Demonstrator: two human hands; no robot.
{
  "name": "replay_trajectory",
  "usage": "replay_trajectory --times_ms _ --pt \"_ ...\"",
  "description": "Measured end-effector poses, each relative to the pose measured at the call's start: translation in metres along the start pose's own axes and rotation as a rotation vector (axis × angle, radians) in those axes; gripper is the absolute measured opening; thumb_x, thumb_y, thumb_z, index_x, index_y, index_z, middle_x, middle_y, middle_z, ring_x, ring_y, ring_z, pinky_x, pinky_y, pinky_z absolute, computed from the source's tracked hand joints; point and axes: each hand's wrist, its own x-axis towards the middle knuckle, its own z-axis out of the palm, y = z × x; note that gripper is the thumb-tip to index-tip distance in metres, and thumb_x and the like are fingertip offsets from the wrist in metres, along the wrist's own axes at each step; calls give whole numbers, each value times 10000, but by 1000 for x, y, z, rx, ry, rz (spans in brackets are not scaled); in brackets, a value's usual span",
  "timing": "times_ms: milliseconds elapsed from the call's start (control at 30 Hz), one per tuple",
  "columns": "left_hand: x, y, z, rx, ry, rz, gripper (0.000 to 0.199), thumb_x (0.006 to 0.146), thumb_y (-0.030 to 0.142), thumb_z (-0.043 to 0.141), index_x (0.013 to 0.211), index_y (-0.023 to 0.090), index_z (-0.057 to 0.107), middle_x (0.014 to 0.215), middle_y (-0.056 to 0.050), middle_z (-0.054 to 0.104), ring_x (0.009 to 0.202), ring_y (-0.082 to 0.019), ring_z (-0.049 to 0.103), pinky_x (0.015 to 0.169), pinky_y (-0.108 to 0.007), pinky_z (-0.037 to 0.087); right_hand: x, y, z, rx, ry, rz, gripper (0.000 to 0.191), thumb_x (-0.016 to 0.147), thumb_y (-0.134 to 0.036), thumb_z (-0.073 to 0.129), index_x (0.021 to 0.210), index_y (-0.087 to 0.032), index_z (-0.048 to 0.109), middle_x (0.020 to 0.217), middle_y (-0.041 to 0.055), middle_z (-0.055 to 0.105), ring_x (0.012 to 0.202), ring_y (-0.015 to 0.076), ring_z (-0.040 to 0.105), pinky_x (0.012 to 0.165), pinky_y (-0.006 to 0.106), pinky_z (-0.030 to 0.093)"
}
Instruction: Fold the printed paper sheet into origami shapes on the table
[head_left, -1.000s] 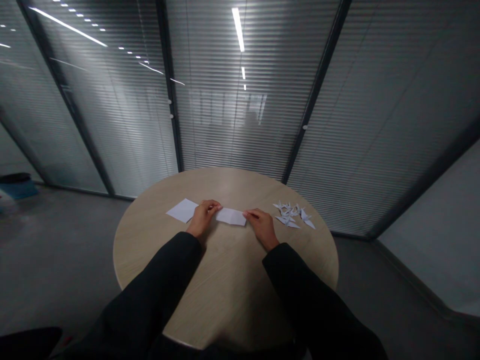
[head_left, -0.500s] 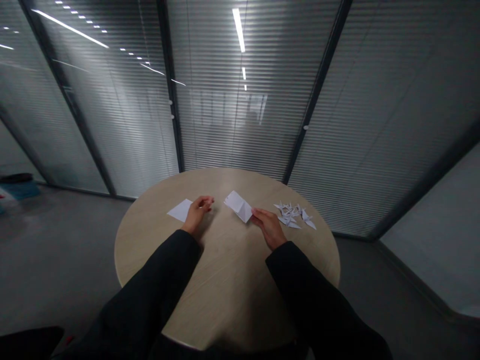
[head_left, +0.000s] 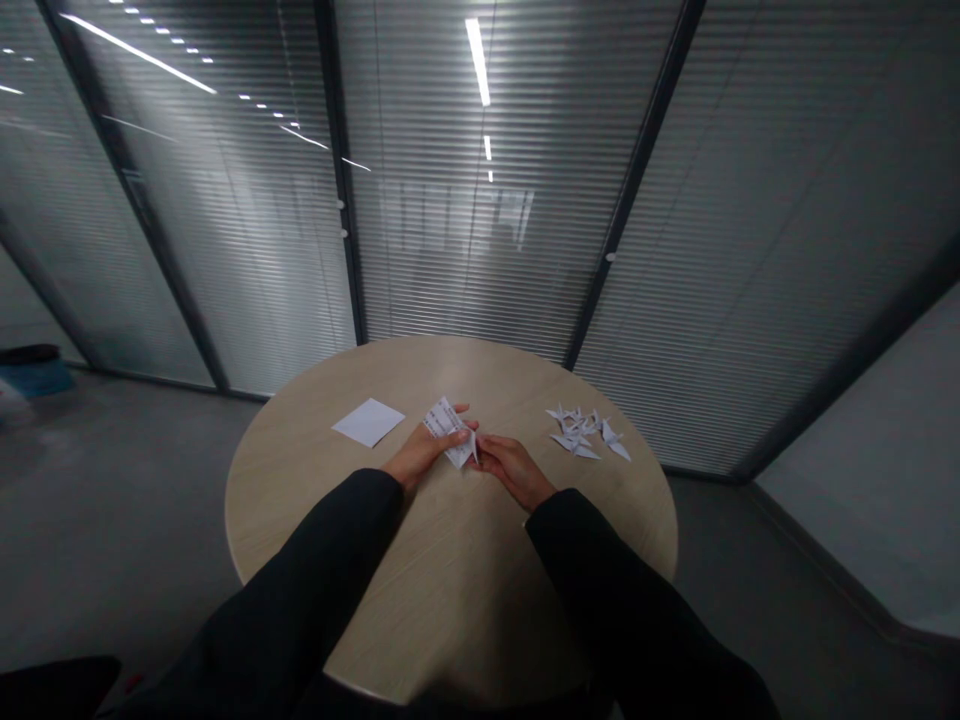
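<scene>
My left hand (head_left: 424, 452) pinches the folded white paper (head_left: 450, 430) narrowly, apparently to steady it over the round wooden table (head_left: 315, 520), while my right hand (head_left: 514, 470) closes in, fingertips at its lower tip. A square sheet (head_left: 368, 422) and origami cranes (head_left: 581, 432) lie to either side, seemingly out of the way.

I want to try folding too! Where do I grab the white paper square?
Pinch the paper square at its left corner, coming from the left. It lies flat on the table, so a corner probably lifts easiest, and the left hand is busy to its right.
</scene>
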Motion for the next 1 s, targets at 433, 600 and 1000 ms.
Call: replay_trajectory --times_ms 433,600,1000 --pt "8 -18 -12 230 108 -24 389 664 404 764 889 93 699 874 -138 729 710 -218 663 665 -331 494 -1 -10 5 -346 259 -303 287 758 -394 655 961 -192 672 789 31 698 734 186 655 709 305 525" --pt "7 -14 -12 180 76 -47 396 675 385 771 935 93 707 930 -156 734 798 -244 684 738 -365 520 3 -6 -2 -330 291 -277 208 775 -365 604 873 -200 685 814 51 725 746 216 678 674 326 539" --pt "1 4 -11 8 -227 -252 387 659 267 800 1001 111 708 1050 -155 718 951 -239 674 963 -409 449 5 -5 -12 -492 426 -316 244 811 -347 523 939 -200 669 900 66 706 811 215 645 718 332 514"
